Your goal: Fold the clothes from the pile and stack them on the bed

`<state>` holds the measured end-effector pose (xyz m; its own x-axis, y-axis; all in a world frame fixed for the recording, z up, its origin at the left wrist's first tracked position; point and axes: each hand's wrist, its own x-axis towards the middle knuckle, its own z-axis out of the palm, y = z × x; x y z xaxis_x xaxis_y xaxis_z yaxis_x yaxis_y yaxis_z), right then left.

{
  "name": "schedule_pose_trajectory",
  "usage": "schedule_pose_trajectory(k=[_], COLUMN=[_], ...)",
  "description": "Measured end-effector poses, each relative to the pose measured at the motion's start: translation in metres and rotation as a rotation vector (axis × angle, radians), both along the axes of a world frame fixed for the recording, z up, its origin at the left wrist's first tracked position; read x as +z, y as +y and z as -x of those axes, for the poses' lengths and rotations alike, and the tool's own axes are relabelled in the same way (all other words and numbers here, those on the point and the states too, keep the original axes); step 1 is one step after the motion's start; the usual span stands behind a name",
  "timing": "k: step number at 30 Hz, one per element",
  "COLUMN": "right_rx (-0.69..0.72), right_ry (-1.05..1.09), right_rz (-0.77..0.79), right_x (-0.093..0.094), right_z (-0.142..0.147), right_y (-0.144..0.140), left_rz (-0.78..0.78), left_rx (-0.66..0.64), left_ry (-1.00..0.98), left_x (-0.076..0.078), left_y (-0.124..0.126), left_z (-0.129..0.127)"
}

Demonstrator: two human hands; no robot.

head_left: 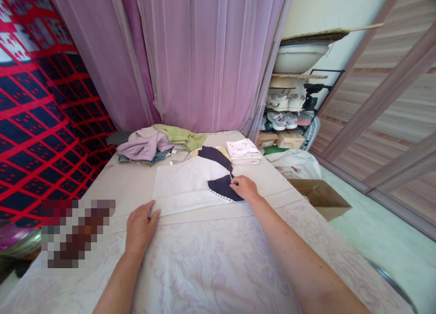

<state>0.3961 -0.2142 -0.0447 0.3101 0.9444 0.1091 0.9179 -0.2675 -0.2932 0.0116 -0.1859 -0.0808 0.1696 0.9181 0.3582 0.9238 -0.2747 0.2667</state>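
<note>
A white shirt (184, 180) with dark sleeve-like parts lies spread flat on the bed, its dark end to the right. White dotted trim runs along the near dark part. My right hand (244, 187) pinches the edge of this dark part between thumb and fingers. At the shirt's near left corner, my left hand (141, 223) rests on the sheet with thumb and forefinger apart, its fingertips at the white cloth's edge. Just behind the shirt's dark end sits a folded white patterned cloth (243, 149), with yellowish cloth (224, 153) beside it.
Crumpled clothes (146, 144) in mauve, green and grey are heaped at the bed's far left. Right of the bed stand an open cardboard box (320, 196), a white bag (296, 162) and a rack with shoes (281, 101). Purple curtains (204, 55) hang behind.
</note>
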Motion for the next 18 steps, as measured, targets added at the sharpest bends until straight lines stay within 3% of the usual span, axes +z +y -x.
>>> schedule_pose_trajectory(k=[8,18], right_rx=[0.095,-0.015], right_ry=[0.062,0.112], right_rz=[-0.110,-0.148], right_x=[0.001,-0.017], right_z=[-0.007,-0.008], right_y=[0.006,0.003], left_rz=[-0.031,0.004], left_rx=[-0.014,-0.032], left_ry=[-0.093,-0.065], left_x=[0.007,0.009], left_y=[-0.006,-0.009], left_z=[0.001,-0.001])
